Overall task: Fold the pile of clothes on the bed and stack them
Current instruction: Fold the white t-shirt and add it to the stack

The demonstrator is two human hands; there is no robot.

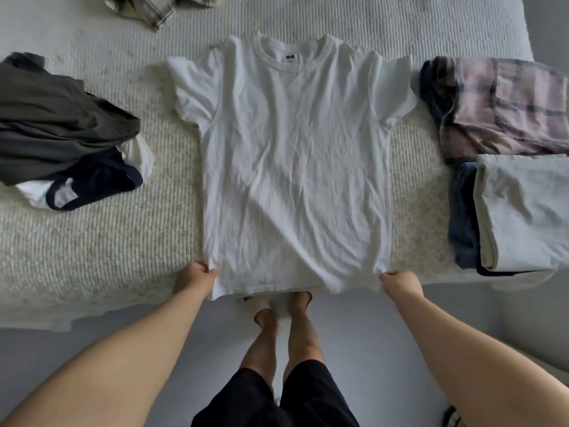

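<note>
On the ribbed cream bedspread (117, 241), lying flat and face up: a white T-shirt (295, 167), collar at the far side, short sleeves spread to either side, hem hanging just over the near edge of the bed. Pinching the hem's left corner: the left hand (194, 277), fingers closed tight on the cloth. Pinching the hem's right corner: the right hand (400, 283), likewise clamped on the fabric. Stretching away from both grips, the whole body of the shirt, wrinkled but spread out, reaching toward the middle of the bed. Lying to the left, apart from the shirt: a loose heap of unfolded clothes (64, 131), olive-grey on top, with a navy-trimmed white garment (92, 183) poking out at its near edge. Sitting to the right, near the shirt's sleeve: a folded pink plaid garment (505, 109), and nearer, a folded pale grey piece (523, 211) stacked over something dark blue. Lying at the far left edge: a crumpled checked garment (154, 7). Standing below the hem: bare feet on a grey floor (369, 349).
</note>
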